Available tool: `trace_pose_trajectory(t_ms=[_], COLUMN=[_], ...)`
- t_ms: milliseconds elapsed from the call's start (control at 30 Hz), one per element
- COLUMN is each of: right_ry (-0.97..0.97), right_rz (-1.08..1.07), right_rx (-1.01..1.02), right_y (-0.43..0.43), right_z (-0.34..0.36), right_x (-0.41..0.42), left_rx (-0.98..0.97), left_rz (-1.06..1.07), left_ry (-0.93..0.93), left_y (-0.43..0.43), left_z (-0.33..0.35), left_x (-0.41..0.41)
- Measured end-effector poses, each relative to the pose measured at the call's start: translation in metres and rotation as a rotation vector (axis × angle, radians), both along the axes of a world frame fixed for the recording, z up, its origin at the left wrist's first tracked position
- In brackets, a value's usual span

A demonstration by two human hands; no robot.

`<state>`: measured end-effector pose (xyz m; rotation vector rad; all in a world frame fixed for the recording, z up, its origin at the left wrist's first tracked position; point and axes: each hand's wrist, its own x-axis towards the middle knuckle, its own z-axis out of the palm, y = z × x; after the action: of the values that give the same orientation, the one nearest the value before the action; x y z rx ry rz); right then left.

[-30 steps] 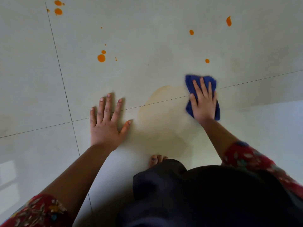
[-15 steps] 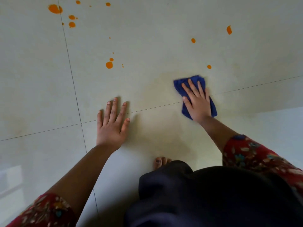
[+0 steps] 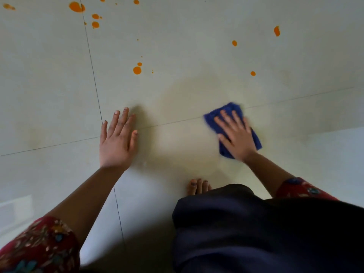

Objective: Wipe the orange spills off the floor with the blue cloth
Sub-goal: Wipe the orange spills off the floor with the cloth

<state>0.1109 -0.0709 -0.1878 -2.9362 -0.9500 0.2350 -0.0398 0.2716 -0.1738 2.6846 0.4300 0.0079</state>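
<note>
My right hand [image 3: 237, 137] lies flat with spread fingers on the folded blue cloth [image 3: 214, 117], pressing it onto the pale tiled floor [image 3: 177, 36]; the cloth is blurred. A faint yellowish smear [image 3: 187, 134] spreads over the tiles left of the cloth. My left hand [image 3: 116, 142] rests flat on the floor, fingers straight, holding nothing. Orange drops remain farther away: a drop [image 3: 137, 70] ahead of the left hand, a drop [image 3: 253, 73] just beyond the cloth, two more drops [image 3: 234, 43] [image 3: 277, 30] at the far right, and a cluster of spills [image 3: 77, 7] at the top left.
Dark grout lines [image 3: 92, 66] cross the floor. My bare toes [image 3: 197, 187] and dark trousers [image 3: 256, 233] are at the bottom centre, close behind the smeared patch. A bright reflection [image 3: 15, 211] lies on the floor at the lower left.
The right hand has slid the cloth to the left and back towards me across the grout line. The left hand has stayed planted. The view has shifted, bringing more far spills into sight.
</note>
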Motion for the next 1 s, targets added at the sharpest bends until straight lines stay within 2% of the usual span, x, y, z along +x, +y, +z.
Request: trace_pose_trajectory(t_ms=[67,133,200,300,333,433,533,667,733,800,933,1000], right_ry=[0.016,0.017,0.008,0.013,0.024,0.052,0.048,0.051,0.050,0.028,0.011,0.033], right_rz=[-0.214,-0.256,-0.095,0.360,0.449,0.469,0.268,-0.447,-0.628,-0.518,0.024,0.027], right_rx=[-0.006,-0.007,0.009,0.028,0.019,0.002,-0.022,-0.056,-0.047,-0.036,-0.023,0.002], right_y=[-0.003,0.021,0.056,0.078,0.073,0.018,-0.045,-0.054,-0.021,0.018,0.030,-0.008], right_z=[0.001,0.001,0.001,-0.003,-0.003,-0.003,0.003,0.007,0.005,-0.001,-0.003,-0.002], right_x=[0.003,-0.005,-0.019,-0.057,-0.069,-0.091,-0.088,-0.023,0.010,0.021,-0.029,-0.055], left_rx=[-0.028,-0.055,-0.037,0.003,0.011,0.038,0.059,0.085,0.059,0.049,0.079,0.082], left_rz=[0.003,0.026,0.040,-0.030,-0.067,-0.206,-0.313,-0.303,-0.253,-0.234,-0.268,-0.258], left_ry=[-0.017,-0.042,-0.065,-0.099,-0.103,-0.070,0.016,0.119,0.141,0.146,0.156,0.175], left_y=[-0.009,-0.018,-0.021,-0.024,-0.023,-0.022,-0.026,-0.038,-0.040,-0.043,-0.050,-0.052], left_z=[-0.005,-0.009,-0.011,-0.007,-0.005,0.001,0.003,-0.006,-0.009,-0.010,-0.012,-0.016], left_x=[-0.001,-0.004,-0.006,-0.003,-0.001,0.008,0.013,0.014,0.018,0.024,0.045,0.057])
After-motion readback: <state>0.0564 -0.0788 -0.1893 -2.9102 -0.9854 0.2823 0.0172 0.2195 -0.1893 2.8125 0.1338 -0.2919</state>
